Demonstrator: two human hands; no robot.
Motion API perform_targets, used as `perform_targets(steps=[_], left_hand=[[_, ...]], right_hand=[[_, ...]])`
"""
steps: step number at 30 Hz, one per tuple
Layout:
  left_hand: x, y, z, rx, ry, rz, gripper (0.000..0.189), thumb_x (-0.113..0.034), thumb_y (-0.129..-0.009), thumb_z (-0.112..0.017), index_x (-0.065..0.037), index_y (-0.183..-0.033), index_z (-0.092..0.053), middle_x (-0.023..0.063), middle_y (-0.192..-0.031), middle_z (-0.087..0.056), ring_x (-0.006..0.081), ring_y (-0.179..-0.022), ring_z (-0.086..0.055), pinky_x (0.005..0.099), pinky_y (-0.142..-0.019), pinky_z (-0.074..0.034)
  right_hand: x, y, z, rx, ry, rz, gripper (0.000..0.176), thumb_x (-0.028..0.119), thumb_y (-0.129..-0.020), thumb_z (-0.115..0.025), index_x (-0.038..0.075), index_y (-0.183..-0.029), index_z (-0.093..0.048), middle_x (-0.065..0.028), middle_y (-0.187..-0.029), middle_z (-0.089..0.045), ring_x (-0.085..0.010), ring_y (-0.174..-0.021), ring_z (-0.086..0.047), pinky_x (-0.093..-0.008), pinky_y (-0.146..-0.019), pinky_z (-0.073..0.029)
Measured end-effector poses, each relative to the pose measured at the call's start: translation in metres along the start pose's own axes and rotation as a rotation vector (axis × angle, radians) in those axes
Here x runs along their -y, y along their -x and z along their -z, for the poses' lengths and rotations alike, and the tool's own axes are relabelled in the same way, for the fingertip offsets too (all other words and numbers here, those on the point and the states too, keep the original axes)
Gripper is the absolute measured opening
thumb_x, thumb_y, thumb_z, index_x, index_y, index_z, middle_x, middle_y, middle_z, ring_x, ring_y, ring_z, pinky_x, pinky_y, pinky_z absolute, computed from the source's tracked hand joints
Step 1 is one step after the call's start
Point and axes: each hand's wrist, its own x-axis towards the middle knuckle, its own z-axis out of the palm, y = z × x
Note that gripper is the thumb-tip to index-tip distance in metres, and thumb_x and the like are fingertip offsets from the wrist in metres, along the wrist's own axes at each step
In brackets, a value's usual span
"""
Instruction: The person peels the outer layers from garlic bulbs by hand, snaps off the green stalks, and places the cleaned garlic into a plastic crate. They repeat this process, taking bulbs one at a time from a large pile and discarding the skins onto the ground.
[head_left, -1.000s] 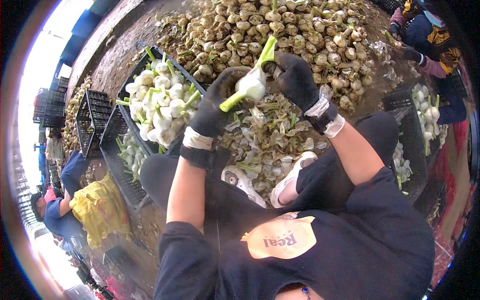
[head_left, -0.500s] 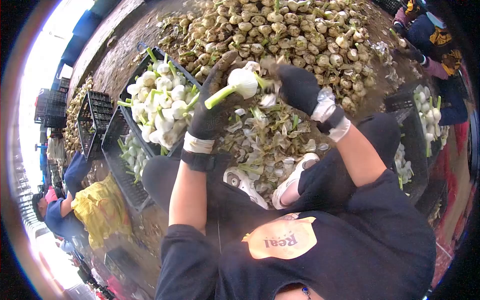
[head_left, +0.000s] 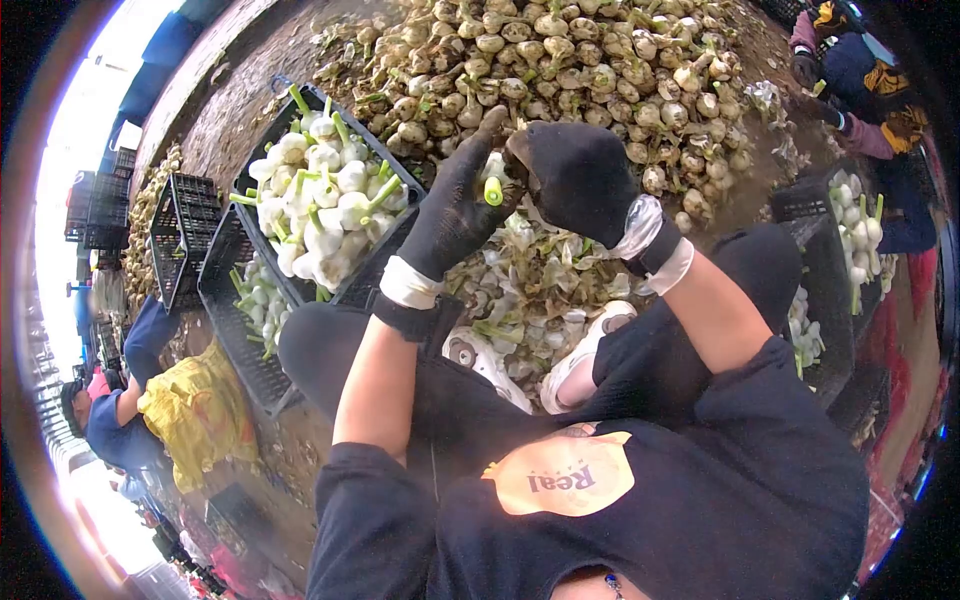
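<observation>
**Bulb pinched between two gloved hands, stem end toward the camera**

Handling: the bulb point(head_left: 494, 165) looks light, firm and roundish, with loose papery skin that would tear and slide off. The skin is likely a bit slippery against the fabric gloves. The cut green stem point(head_left: 492, 191) is a stiff stub and gives a handle, but it could snap if bent hard. The best hold is probably around the bulb's widest part with the stem left free. Squeezing too hard risks bruising the cloves.

Left hand point(head_left: 455, 210): dark glove, left fingers point(head_left: 478, 148) stretched up and wrapped on the bulb's left side, cradling it. It is grasping the bulb rather than clenched.

Right hand point(head_left: 578, 175): dark glove, right fingers point(head_left: 535, 150) curled tight and pressed to the bulb's right side. I cannot tell whether they pinch skin or hide a blade.

The bulb sits in the gap between both sets of fingers, held off the ground, and is mostly covered. Only a pale sliver and the stem end show.

Around:
- Below the fingers is a heap of peelings point(head_left: 540, 270) between the person's shoes point(head_left: 590, 350).
- Beyond the fingers is a big pile point(head_left: 580, 60) of dirty bulbs.
- Left of the left fingers is a black crate point(head_left: 365, 275) of clean white bulbs.
- Far right of the right fingers, a co-worker point(head_left: 860, 80) sits at the same pile.
</observation>
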Motion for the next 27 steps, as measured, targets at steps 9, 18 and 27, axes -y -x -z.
perform_targets(steps=[9,18,27], left_hand=[[0.014,0.006,0.017,-0.146,-0.619,-0.35,0.045,-0.02,-0.067,-0.083,-0.004,-0.105,-0.065,0.0205,-0.098,-0.068,0.0378,-0.082,-0.067,0.0421,-0.074,-0.055],[-0.006,0.004,0.039,-0.472,0.117,0.236,0.043,-0.025,-0.099,-0.053,-0.007,-0.137,-0.05,0.015,-0.122,-0.063,0.03,-0.111,-0.063,0.0408,-0.09,-0.056],[0.053,0.016,0.11,-1.024,1.36,0.248,0.044,-0.027,-0.098,-0.059,-0.001,-0.132,-0.048,0.0174,-0.112,-0.065,0.0282,-0.101,-0.064,0.0385,-0.091,-0.053]], right_hand=[[-0.01,0.032,-0.033,0.213,-0.117,-0.153,0.012,0.013,-0.074,-0.066,0.009,-0.086,-0.064,-0.0148,-0.073,-0.064,-0.0356,-0.066,-0.066,-0.0434,-0.059,-0.052],[-0.008,0.073,-0.084,0.241,-0.334,-0.05,0.038,0.009,-0.08,-0.064,0.013,-0.118,-0.065,-0.0181,-0.102,-0.067,-0.035,-0.095,-0.066,-0.0418,-0.077,-0.053],[-0.001,0.056,-0.101,0.59,-0.336,-0.13,0.046,0.005,-0.082,-0.052,0.019,-0.122,-0.067,-0.0233,-0.092,-0.066,-0.0408,-0.086,-0.065,-0.047,-0.076,-0.053]])
